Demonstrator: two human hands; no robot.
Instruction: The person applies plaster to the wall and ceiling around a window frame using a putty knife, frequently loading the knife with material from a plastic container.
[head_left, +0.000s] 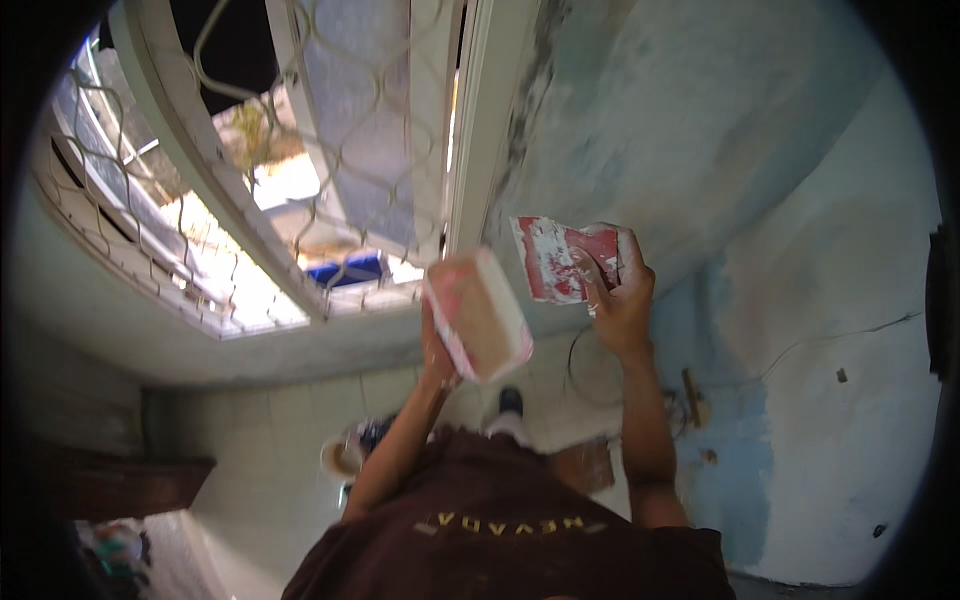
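Observation:
My left hand (435, 355) grips a rectangular tray (476, 310), pale with pink smears and a beige inside, tilted below the window's right side; its fingers are partly hidden behind it. In my right hand (625, 290) is a flat red scraper (540, 260) smeared with white paste, the thumb across its face and fingers round its edge. The scraper is a short way right of the tray, in front of the patchy grey-blue wall (650, 120).
A barred window (350, 130) is at upper left. Below are the tiled floor (250, 440), a round container (340, 458), a cable (570, 370), my shoe (511, 400) and a brown board (600, 465). A dark wooden piece (140, 480) stands at lower left; another wall (820, 420) is at right.

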